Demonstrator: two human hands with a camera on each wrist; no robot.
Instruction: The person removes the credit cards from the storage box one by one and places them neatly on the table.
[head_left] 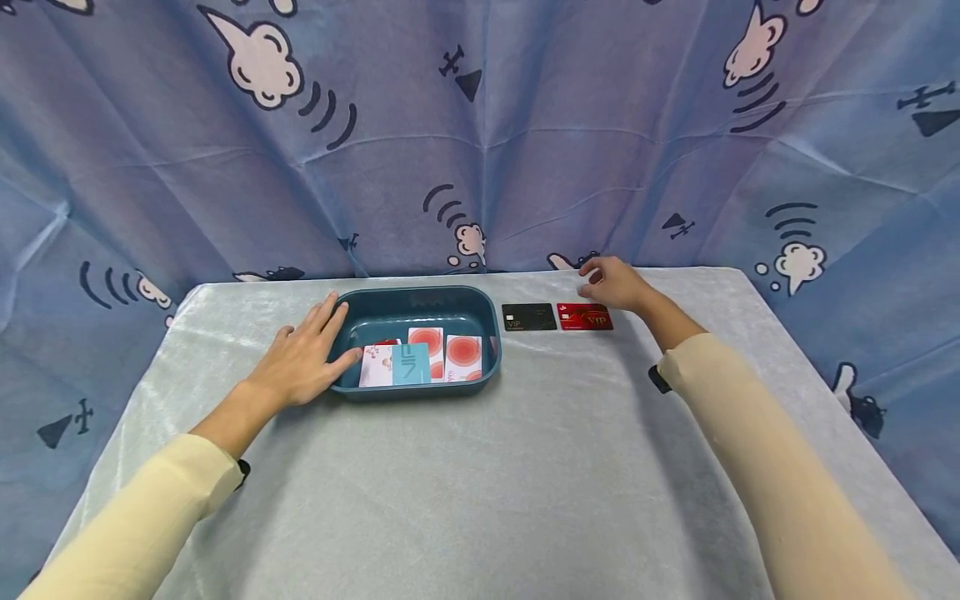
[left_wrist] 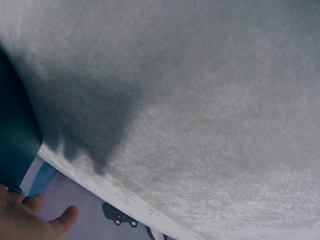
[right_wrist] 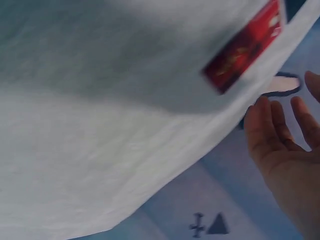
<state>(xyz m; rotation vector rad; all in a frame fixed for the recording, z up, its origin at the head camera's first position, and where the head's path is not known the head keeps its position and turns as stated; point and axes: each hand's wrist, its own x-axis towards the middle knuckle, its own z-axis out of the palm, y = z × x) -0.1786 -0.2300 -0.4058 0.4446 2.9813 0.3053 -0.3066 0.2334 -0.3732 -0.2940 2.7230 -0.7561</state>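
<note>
My left hand (head_left: 303,354) rests with spread fingers at the left rim of a dark teal plastic bin (head_left: 420,393). Inside the bin lie several cards: a white-and-blue card (head_left: 411,364) in front, a white card with a red round pattern (head_left: 463,358) at the right, a similar one behind, and a bit of a red card. Right of the bin, a black VIP card (head_left: 529,317) and a red VIP card (head_left: 585,317) lie side by side on the table. Above the red card hovers my right hand (head_left: 613,283), fingers loosely bent, holding nothing; the right wrist view shows the fingers apart.
A pale grey velvety cloth (head_left: 480,483) covers the table. Behind its far edge hangs a blue curtain (head_left: 570,183) with cartoon prints. In the left wrist view the bin's side (left_wrist: 15,120) stands at the left, close to the cloth's edge.
</note>
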